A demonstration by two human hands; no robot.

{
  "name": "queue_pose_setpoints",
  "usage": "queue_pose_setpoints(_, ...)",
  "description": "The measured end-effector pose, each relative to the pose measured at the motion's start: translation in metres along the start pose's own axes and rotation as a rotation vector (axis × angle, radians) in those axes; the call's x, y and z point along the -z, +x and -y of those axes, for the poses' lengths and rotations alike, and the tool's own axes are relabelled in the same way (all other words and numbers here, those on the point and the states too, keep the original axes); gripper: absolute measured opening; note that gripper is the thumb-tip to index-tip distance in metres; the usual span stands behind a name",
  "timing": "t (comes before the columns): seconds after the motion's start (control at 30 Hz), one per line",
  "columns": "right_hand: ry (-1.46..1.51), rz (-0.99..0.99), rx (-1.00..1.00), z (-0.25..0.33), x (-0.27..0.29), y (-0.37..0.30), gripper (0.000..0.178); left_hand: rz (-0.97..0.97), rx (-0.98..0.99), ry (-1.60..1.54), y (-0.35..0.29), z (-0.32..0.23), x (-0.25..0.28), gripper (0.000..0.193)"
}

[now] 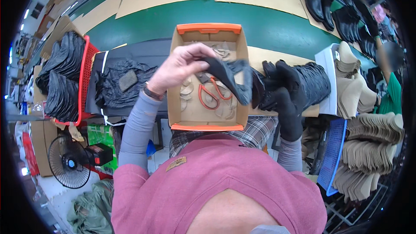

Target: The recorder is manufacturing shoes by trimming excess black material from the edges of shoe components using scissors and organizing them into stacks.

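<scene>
My bare left hand [186, 67] pinches a curved black insole [227, 78] by its upper end, thumb against fingers, above an open cardboard box [172, 91] with orange end flaps. Inside the box lie scissors [209, 97] with orange handles, among pale beige scraps [186, 91]. To the right of the box, my right hand [288, 99], in a black glove, has its fingers bent at a row of crinkled black pieces [318, 84]. Black against black hides exactly what those fingers hold. The insole's lower end hangs near the box's right wall.
Left of the box, a small grey block [128, 80] rests on crumpled black sheeting [110, 91]. Beyond is a red basket [85, 78] of black pieces. At right stand beige insoles [346, 91] and a blue basket [333, 158]. A fan [69, 162] stands lower left.
</scene>
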State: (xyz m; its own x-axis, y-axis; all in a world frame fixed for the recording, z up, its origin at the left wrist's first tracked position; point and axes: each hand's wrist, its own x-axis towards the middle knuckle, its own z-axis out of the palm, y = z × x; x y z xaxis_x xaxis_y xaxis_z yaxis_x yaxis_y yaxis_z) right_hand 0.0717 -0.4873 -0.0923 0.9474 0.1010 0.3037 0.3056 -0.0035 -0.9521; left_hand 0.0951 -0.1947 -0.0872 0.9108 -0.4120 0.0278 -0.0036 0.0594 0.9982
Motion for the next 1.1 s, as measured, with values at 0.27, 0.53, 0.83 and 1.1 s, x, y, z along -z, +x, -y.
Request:
queue_pose_setpoints(0.27,0.112,0.251,-0.255,-0.002,-0.025,0.03,0.033,-0.051,-0.645,0.681,-0.024,-0.028,-0.042,0.03)
queue_pose_setpoints(0.53,-0.007,0.459,-0.143,0.018,-0.045,0.039,0.049,-0.252,-0.37,0.758,-0.027,-0.027,-0.043,0.019)
queue_pose_setpoints(0.83,-0.088,0.401,-0.004,0.01,-0.064,0.024,0.049,-0.671,-0.327,0.599,-0.033,0.001,-0.058,0.036)
queue_pose_setpoints(1.1,-0.876,0.397,0.586,0.013,-0.076,0.034,0.036,-0.532,-0.251,0.863,-0.038,-0.008,-0.066,0.057)
